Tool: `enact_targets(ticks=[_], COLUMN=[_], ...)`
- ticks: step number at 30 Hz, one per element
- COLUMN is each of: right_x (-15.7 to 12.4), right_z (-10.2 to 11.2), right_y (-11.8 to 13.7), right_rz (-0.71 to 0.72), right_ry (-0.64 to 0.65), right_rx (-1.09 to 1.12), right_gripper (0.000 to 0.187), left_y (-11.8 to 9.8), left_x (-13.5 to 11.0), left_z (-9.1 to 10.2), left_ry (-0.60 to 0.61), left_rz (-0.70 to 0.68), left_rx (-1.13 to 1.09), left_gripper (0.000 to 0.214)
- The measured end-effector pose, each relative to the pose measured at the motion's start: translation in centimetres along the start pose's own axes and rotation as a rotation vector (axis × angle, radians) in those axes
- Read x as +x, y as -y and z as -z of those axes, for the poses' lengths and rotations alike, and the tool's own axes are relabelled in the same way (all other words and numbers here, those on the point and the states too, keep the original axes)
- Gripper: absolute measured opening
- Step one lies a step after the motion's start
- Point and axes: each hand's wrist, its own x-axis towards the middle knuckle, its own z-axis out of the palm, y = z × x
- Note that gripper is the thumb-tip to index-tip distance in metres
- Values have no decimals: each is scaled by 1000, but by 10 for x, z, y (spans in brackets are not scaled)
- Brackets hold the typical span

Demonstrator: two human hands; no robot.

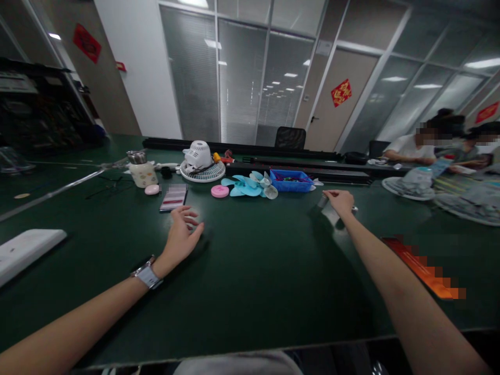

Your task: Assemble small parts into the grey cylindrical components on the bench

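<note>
My left hand (183,234), with a watch (147,272) on its wrist, rests on the green table with its fingers loosely curled and apart, holding nothing. Just beyond its fingertips lies a phone (174,200) with a lit screen. My right hand (342,202) is farther out on the right, its thumb and fingers pinched on a small grey piece (323,200) whose kind I cannot make out. Something shiny lies under that hand, mostly hidden. Left of it stands a blue basket (291,186) with small parts inside, beside light blue fan blades (246,186).
A white fan body on its grille (202,171), a pink disc (220,191) and a patterned bottle (142,172) stand along the back. An orange packet (420,268) lies beside my right forearm; a white power strip (29,252) is far left. People sit at the far right.
</note>
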Motion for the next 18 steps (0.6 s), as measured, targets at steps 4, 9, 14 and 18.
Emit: enact_targets(ticks=[4, 9, 14, 18], right_x=[-2, -16, -32, -37], right_z=[-2, -3, -5, -12], right_y=[4, 10, 12, 11], right_rz=[12, 76, 119, 94], right_ry=[29, 32, 21, 25], right_rx=[-88, -177, -221, -153], right_gripper=[41, 47, 46, 49], left_y=[-4, -5, -3, -3], left_x=[0, 1, 1, 1], left_z=[-2, -4, -5, -5], left_ry=[15, 52, 74, 81], left_rz=[-58, -103, -128, -170], left_rx=[-10, 27, 50, 63], left_gripper=[52, 52, 51, 50])
